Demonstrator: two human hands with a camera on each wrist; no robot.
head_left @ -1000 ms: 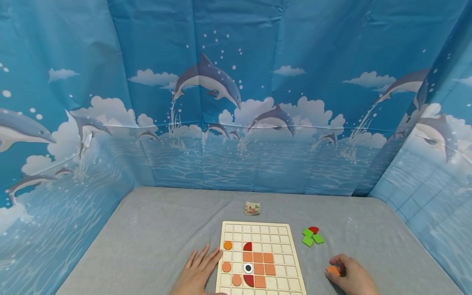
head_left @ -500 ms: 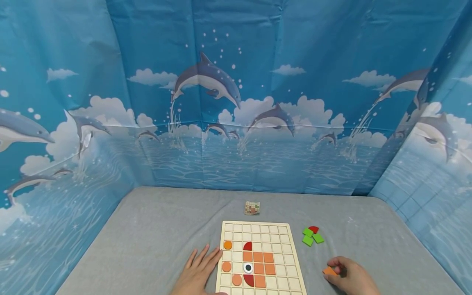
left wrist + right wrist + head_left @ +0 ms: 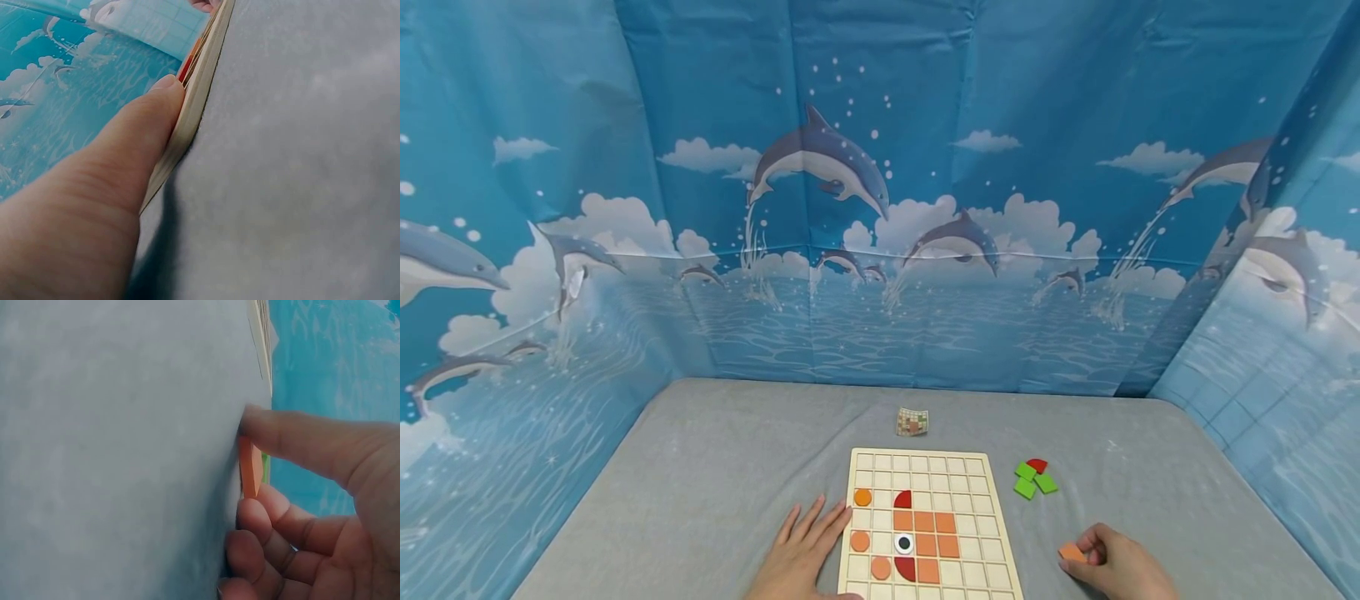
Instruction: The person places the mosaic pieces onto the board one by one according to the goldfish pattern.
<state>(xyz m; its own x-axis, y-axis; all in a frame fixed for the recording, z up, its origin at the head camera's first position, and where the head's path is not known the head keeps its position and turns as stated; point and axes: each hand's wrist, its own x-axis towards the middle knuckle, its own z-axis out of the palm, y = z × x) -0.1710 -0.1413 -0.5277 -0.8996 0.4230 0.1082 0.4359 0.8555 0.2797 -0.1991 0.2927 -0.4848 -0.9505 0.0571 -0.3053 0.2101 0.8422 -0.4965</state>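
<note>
A cream wooden grid board (image 3: 968, 505) lies on the grey cloth, holding orange squares, dark red quarter-circles, orange discs and a black-and-white eye disc (image 3: 905, 543). My left hand (image 3: 802, 557) lies beside the board's left edge with fingers extended, fingertips touching it. In the left wrist view its thumb (image 3: 140, 128) rests against the board's side. To the right of the board, my right hand (image 3: 1122, 567) pinches an orange tile (image 3: 1072, 552) between thumb and fingers, low at the cloth. The right wrist view shows this tile (image 3: 250, 467) edge-on; its far end is covered by the fingers.
Several green tiles (image 3: 1026, 488) and a red quarter-circle (image 3: 1037, 465) lie right of the board. A small patterned card (image 3: 913, 422) sits behind it. Dolphin-printed curtains (image 3: 880, 333) enclose the back and sides of the grey table (image 3: 730, 467).
My right hand has shifted slightly, and the orange tile has turned a little in its fingers. The left hand and the board stay as they were.
</note>
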